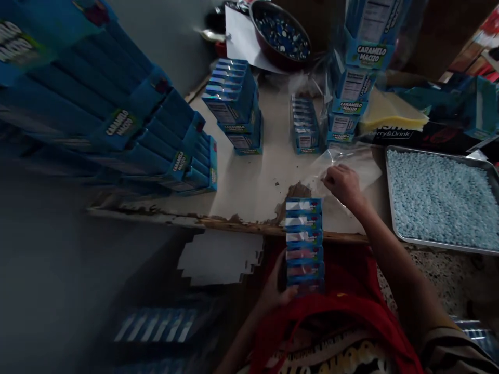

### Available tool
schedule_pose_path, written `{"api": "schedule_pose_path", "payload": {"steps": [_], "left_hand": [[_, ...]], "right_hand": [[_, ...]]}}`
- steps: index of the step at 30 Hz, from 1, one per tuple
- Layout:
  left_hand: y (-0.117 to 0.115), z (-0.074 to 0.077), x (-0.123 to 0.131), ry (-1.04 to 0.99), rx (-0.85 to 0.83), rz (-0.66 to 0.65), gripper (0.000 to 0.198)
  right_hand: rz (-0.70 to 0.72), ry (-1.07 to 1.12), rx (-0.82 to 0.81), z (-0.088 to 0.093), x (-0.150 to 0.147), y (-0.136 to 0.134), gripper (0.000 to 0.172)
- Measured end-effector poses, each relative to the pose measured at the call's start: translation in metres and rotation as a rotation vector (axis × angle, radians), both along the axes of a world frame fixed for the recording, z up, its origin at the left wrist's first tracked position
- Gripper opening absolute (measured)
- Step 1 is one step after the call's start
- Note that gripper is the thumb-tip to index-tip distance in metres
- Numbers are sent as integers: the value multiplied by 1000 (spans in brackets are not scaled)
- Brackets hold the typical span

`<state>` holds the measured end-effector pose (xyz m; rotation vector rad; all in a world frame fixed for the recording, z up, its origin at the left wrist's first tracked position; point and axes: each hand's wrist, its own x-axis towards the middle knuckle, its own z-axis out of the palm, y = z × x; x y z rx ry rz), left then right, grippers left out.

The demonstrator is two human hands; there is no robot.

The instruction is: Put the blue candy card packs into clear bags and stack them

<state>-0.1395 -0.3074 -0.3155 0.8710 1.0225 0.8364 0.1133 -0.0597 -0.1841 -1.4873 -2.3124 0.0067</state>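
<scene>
My left hand is wrapped round the lower end of a blue display box filled with small candy packs. The box reaches past the front edge of the table, close against the red apron. Over the tabletop, my right hand is closed with its fingers pinched at a clear plastic bag. The bag lies loose on the table, beneath and behind that hand. Some of the left fingers are hidden behind the box.
Tall stacks of blue candy boxes line the left side. Smaller stacks and bagged boxes stand at the back. A metal tray of pale blue candies lies right. A dark red bowl sits behind. The table's front edge is chipped.
</scene>
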Motion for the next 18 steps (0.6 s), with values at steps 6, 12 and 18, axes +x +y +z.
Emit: {"api": "schedule_pose_path", "payload": {"steps": [6, 12, 18], "left_hand": [[35, 34, -28, -67, -128, -273, 106], [127, 118, -62, 312, 163, -543, 18], [222, 128, -39, 965, 1190, -54, 32]], "right_hand": [[217, -128, -205, -4, -33, 16, 16], [314, -43, -445, -12, -53, 23, 16], [320, 26, -500, -9, -59, 26, 20]]}}
